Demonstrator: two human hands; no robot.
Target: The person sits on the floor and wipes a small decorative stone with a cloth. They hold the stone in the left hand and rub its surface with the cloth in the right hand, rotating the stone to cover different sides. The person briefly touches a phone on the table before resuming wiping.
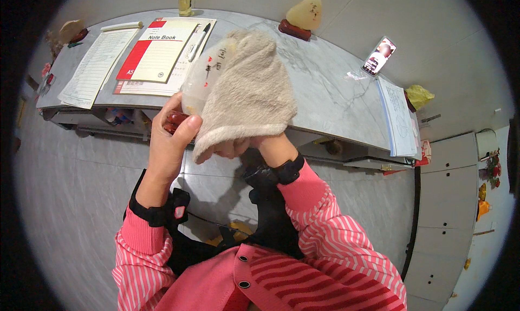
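Note:
A pale translucent stone ornament (196, 89) with dark and red painted marks is held up in front of the desk. Its reddish-brown base (174, 120) sits in my left hand (170, 132), whose fingers and thumb wrap round it. A beige towel (249, 89) drapes over the right part of the stone. My right hand (271, 147) reaches under the towel from below; the cloth covers its fingers, so their grip is hidden. Both wrists wear black bands.
On the grey marble-patterned desk (330, 105) lie a notebook (157, 48), paper pads (100, 67), a pen (199, 42) and a blue-edged paper stack (397, 116). Behind stand a bottle (184, 2), another stone ornament (304, 14) and a propped phone (379, 56). Grey cabinets (447, 203) are at right.

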